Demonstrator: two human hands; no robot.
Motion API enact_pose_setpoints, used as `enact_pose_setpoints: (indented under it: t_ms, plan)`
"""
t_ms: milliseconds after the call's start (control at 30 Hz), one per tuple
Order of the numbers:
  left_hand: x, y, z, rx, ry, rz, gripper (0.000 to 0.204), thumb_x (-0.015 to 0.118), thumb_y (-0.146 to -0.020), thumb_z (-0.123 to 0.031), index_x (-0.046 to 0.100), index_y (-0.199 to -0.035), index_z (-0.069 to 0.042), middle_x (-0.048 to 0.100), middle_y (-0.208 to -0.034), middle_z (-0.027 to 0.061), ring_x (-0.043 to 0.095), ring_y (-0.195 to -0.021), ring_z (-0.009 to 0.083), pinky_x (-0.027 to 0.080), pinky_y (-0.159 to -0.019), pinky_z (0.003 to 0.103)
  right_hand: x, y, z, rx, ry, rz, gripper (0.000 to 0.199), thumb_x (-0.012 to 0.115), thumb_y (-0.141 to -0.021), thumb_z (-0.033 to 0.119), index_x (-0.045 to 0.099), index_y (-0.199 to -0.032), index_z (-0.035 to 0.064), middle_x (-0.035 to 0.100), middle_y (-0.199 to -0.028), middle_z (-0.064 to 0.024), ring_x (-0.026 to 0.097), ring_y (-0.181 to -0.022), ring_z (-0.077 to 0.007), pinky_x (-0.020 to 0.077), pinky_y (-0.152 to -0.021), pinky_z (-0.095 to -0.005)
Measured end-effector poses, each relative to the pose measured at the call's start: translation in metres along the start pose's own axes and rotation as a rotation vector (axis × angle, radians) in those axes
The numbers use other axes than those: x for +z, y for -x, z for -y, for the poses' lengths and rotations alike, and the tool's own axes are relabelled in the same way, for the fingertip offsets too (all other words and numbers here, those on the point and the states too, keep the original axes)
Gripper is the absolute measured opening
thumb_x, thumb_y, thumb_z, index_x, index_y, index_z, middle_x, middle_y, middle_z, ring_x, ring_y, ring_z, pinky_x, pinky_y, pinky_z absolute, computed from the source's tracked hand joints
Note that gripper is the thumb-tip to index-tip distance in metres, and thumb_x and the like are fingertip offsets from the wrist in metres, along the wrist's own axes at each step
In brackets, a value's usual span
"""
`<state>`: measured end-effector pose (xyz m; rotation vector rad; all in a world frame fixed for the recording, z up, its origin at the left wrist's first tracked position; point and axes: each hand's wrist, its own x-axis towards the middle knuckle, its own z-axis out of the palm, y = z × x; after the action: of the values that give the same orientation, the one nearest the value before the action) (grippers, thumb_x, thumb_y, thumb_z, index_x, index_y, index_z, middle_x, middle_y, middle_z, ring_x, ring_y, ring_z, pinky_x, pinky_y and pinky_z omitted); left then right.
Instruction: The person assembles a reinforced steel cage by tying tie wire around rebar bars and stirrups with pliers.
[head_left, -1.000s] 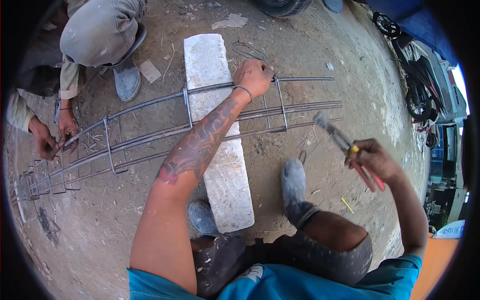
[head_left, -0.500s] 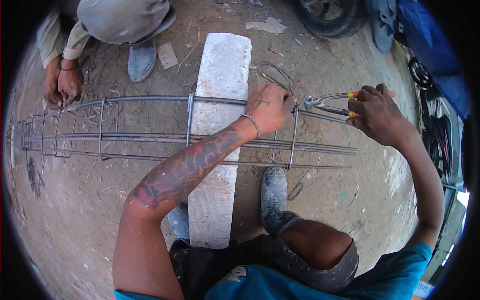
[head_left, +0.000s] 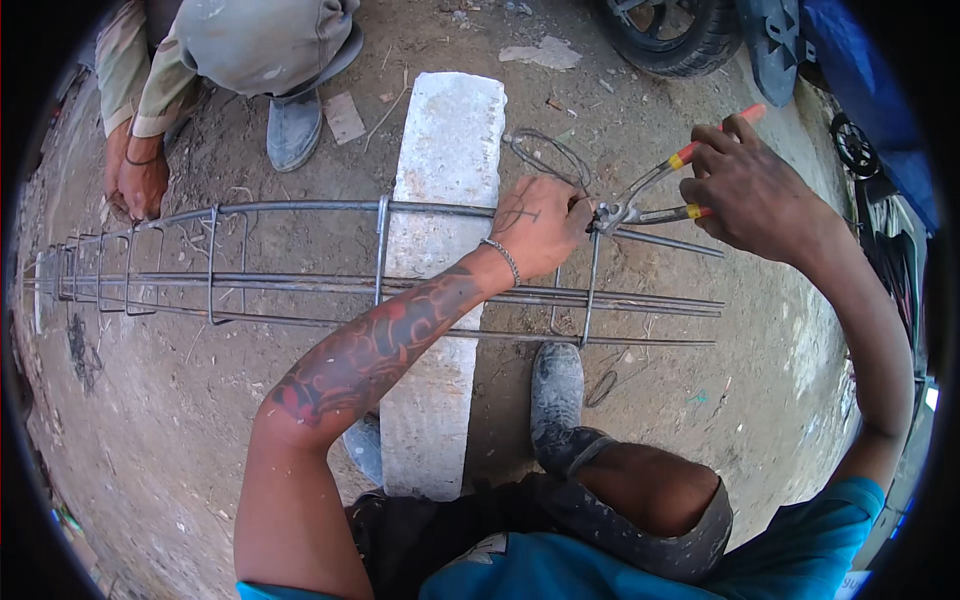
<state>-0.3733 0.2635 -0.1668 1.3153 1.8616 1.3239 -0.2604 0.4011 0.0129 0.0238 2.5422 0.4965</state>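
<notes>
A long cage of steel bars and square stirrups (head_left: 300,290) lies across a white concrete block (head_left: 445,160) on the dirt. My left hand (head_left: 540,225) grips the top bar at a stirrup near the cage's right end, a thin wire by its fingers. My right hand (head_left: 745,185) holds pincers with red and yellow handles (head_left: 650,195); their jaws sit on the bar joint right beside my left fingers.
Another person crouches at the upper left, both hands (head_left: 135,180) on the cage's top bar, a grey shoe (head_left: 295,125) beside them. A loop of tie wire (head_left: 545,155) lies past the block. A tyre (head_left: 665,35) and blue machine parts stand upper right. My grey shoe (head_left: 555,390) rests under the cage.
My right hand has brought the pincers from the lower right up to the bar joint by my left hand. The view has shifted, so the cage now lies level.
</notes>
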Motion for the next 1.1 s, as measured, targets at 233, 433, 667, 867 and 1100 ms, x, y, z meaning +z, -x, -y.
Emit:
enact_pose_setpoints:
  t_ms: [233, 433, 667, 867, 1100]
  plan:
    - [-0.002, 0.002, 0.002, 0.039, -0.012, 0.0, 0.027, 0.056, -0.084, -0.021, 0.065, -0.076, 0.003, 0.056, -0.063, 0.022, 0.055, -0.06, 0.0393, 0.042, -0.06, 0.044, -0.021, -0.013, 0.006, -0.037, 0.204, 0.005, 0.017, 0.07, -0.074, 0.016, 0.067, -0.09, 0.0103, 0.058, -0.095, -0.0041, 0.058, -0.094, -0.0169, 0.0386, -0.095, -0.0357]
    - [-0.005, 0.003, -0.003, -0.019, -0.051, 0.026, 0.028, 0.056, -0.084, -0.022, 0.064, -0.077, 0.004, 0.057, -0.064, 0.0223, 0.056, -0.062, 0.0397, 0.043, -0.061, 0.044, -0.016, -0.022, -0.01, 0.016, 0.255, -0.111, 0.026, 0.072, -0.072, 0.013, 0.06, -0.093, 0.006, 0.058, -0.092, -0.0074, 0.059, -0.093, -0.0199, 0.0439, -0.09, -0.0345]
    - [-0.007, 0.009, -0.012, -0.008, -0.126, 0.035, 0.026, 0.057, -0.083, -0.02, 0.064, -0.078, 0.005, 0.06, -0.067, 0.022, 0.059, -0.064, 0.0376, 0.044, -0.063, 0.043, -0.022, -0.043, -0.013, 0.116, 0.475, 0.034, 0.019, 0.065, -0.077, 0.023, 0.064, -0.07, 0.0058, 0.063, -0.073, -0.0071, 0.064, -0.079, -0.0204, 0.0493, -0.077, -0.0346]
    - [-0.034, 0.101, -0.087, 0.19, -0.152, 0.444, 0.024, 0.066, -0.077, -0.025, 0.062, -0.075, -0.001, 0.06, -0.064, 0.0154, 0.063, -0.071, 0.0314, 0.045, -0.087, 0.042, -0.025, -0.016, -0.013, 0.094, 0.328, -0.048, 0.022, 0.065, -0.079, 0.029, 0.066, -0.07, 0.0088, 0.063, -0.067, -0.0054, 0.06, -0.068, -0.0186, 0.0433, -0.077, -0.0343]
    - [-0.077, -0.084, -0.084, 0.005, -0.083, 0.562, 0.068, 0.079, -0.066, -0.043, 0.059, -0.108, 0.007, 0.063, -0.103, 0.0225, 0.061, -0.103, 0.025, 0.048, -0.089, 0.032, -0.028, -0.021, -0.01, 0.031, 0.349, -0.133, 0.026, 0.061, -0.083, 0.028, 0.066, -0.067, 0.0093, 0.062, -0.063, -0.0041, 0.059, -0.064, -0.0161, 0.0415, -0.072, -0.0319]
